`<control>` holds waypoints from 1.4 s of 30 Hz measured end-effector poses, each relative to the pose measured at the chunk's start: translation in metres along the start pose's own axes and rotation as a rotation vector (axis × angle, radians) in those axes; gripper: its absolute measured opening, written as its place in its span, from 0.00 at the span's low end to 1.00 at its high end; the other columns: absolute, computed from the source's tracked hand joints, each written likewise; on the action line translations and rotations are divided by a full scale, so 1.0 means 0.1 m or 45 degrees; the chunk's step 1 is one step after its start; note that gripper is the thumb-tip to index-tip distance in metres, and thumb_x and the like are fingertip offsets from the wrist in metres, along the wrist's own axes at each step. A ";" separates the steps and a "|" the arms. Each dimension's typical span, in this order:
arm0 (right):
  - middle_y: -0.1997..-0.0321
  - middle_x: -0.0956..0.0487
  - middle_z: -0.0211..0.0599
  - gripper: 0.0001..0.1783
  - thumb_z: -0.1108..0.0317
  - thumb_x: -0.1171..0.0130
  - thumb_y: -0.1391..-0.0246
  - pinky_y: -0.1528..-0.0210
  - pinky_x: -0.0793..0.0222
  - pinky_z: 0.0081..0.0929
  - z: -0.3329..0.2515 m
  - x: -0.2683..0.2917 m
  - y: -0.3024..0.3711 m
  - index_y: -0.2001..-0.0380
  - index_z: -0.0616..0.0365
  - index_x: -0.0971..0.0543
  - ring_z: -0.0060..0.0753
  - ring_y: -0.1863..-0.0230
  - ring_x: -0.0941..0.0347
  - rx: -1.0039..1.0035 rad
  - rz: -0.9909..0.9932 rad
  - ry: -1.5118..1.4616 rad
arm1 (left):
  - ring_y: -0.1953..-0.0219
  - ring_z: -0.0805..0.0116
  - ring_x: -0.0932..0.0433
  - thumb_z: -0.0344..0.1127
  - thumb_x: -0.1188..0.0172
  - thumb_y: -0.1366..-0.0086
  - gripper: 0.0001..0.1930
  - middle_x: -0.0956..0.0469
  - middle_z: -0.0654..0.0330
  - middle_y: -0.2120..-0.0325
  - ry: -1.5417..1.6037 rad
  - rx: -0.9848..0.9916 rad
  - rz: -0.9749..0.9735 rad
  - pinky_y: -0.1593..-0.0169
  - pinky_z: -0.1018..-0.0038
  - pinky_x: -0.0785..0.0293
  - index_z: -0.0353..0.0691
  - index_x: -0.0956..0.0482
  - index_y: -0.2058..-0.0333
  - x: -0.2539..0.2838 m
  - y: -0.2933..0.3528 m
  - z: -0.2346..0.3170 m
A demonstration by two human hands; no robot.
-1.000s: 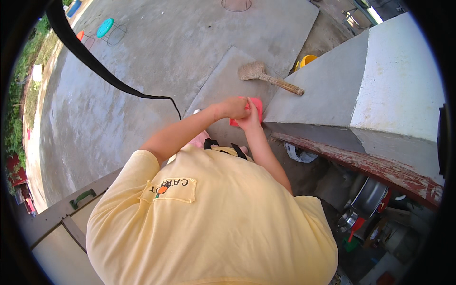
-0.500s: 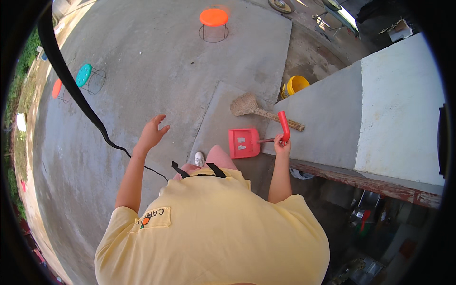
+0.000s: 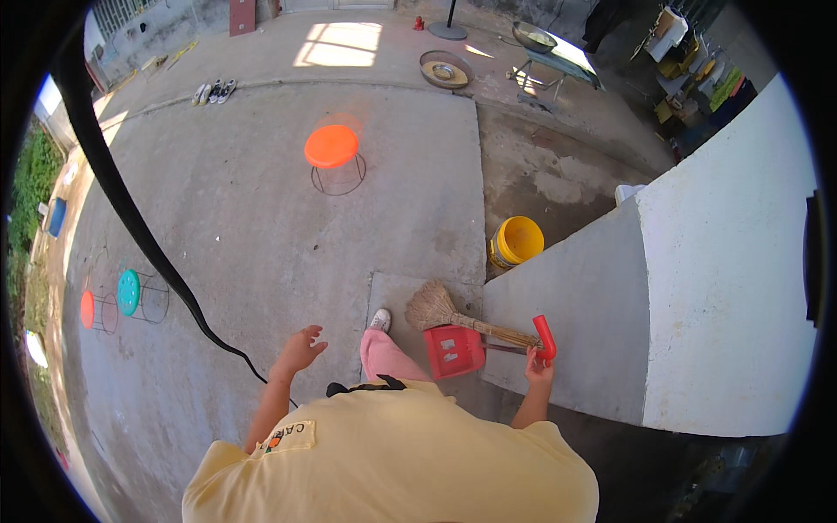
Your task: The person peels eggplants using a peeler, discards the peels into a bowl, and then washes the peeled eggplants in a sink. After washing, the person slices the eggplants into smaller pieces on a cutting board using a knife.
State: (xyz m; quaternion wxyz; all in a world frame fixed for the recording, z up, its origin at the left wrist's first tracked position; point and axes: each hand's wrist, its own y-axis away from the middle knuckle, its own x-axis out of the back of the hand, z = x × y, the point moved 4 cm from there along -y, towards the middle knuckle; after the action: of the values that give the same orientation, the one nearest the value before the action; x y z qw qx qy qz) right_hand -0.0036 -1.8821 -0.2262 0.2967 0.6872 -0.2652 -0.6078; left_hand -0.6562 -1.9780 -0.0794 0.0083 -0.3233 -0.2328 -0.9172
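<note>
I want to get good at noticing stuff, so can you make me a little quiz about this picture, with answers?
1. Pick one. The right hand is touching:
A. a teal stool
B. the red dustpan
C. a white sneaker
2. True or false: the left hand is holding nothing.
3. Fill the gap: the bucket beyond the straw broom is coloured ___.

Key:
1. B
2. True
3. Yellow

Smooth plastic dustpan [image 3: 468, 353], rough straw broom [image 3: 438, 309], matt concrete floor [image 3: 261, 244], cloth shirt [image 3: 392, 462]
</note>
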 end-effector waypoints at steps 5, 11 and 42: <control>0.56 0.25 0.52 0.27 0.47 0.52 0.42 0.59 0.21 0.42 0.24 0.28 0.05 0.59 0.67 0.33 0.49 0.56 0.24 0.427 0.668 -0.098 | 0.56 0.51 0.24 0.42 0.38 0.44 0.25 0.23 0.48 0.57 -0.265 -0.187 -0.306 0.53 0.63 0.27 0.37 0.29 0.49 0.37 -1.06 0.77; 0.68 0.25 0.46 0.14 0.64 0.51 0.45 0.66 0.22 0.39 1.30 0.31 -0.18 0.59 0.63 0.32 0.45 0.67 0.24 0.378 0.875 0.632 | 0.54 0.50 0.24 0.41 0.39 0.44 0.25 0.24 0.47 0.56 -0.307 -0.297 -0.322 0.52 0.63 0.28 0.37 0.29 0.49 0.83 -2.67 1.56; 0.66 0.24 0.42 0.21 0.71 0.47 0.47 0.78 0.27 0.24 -1.02 -4.81 -3.22 0.50 0.64 0.34 0.29 0.77 0.25 1.159 0.929 0.568 | 0.47 0.53 0.30 0.41 0.41 0.42 0.27 0.29 0.48 0.48 -0.873 -1.200 -1.463 0.46 0.64 0.33 0.39 0.33 0.45 -1.70 -8.21 7.83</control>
State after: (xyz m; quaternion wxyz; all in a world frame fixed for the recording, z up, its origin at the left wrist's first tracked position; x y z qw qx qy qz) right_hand 0.0412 -1.3040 -0.1266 0.2109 0.7204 -0.6467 -0.1352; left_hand -0.1966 -0.9298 0.0077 -0.6714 -0.3856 0.0584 -0.6302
